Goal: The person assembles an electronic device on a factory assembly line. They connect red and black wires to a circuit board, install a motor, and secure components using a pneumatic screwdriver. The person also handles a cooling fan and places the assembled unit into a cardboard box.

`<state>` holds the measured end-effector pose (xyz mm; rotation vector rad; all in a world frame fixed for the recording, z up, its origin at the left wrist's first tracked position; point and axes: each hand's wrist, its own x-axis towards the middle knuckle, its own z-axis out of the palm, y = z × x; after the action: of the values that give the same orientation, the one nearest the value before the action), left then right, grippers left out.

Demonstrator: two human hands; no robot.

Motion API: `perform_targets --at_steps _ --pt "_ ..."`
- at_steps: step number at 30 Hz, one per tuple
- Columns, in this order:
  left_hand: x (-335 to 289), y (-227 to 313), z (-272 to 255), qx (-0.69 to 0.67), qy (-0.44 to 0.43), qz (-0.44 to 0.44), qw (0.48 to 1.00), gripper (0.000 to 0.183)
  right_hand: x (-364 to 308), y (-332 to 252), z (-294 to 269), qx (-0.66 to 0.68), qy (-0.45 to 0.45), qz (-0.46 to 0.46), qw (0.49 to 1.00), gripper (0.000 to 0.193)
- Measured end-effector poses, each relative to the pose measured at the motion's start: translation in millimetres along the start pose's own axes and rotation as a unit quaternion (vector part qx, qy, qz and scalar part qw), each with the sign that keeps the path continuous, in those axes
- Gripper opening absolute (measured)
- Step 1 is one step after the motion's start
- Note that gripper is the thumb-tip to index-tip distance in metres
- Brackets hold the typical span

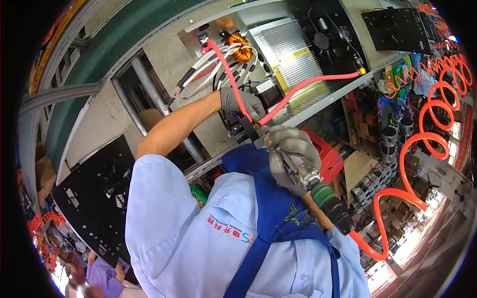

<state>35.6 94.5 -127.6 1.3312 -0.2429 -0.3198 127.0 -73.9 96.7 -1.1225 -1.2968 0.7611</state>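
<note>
My right hand (293, 156), in a grey glove, is wrapped round a silver air wrench (307, 178) with a green collar and a black hose end. The tool's front end lies beside a black block-shaped part (243, 130), but the glove hides its tip. My left hand (243, 102), also gloved, curls its fingers down just above that part; what they grip is hidden. Two thick red cables (308, 87) run to the black part, one passing over the left hand. A copper-wound ring coil (239, 48) and white leads (191, 77) lie beyond my left hand.
A finned silver heat sink (283, 52) and a black fan (325, 39) sit in the metal chassis (318, 102). An orange coiled air hose (407, 193) hangs at right. A red casing (323, 156) is near my right hand. Black panels (99, 198) lie left; another person (105, 278) is at lower left.
</note>
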Motion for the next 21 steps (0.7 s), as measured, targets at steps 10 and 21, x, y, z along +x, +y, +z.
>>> perform_targets --at_steps 10,21 --pt "-2 12 7 0.027 0.034 0.046 0.998 0.03 13 -13 -5 -0.055 -0.077 0.012 0.995 0.024" --pt "-1 -1 15 -0.032 0.055 0.036 0.997 0.048 29 -15 5 -0.091 -0.079 0.097 0.988 0.03"
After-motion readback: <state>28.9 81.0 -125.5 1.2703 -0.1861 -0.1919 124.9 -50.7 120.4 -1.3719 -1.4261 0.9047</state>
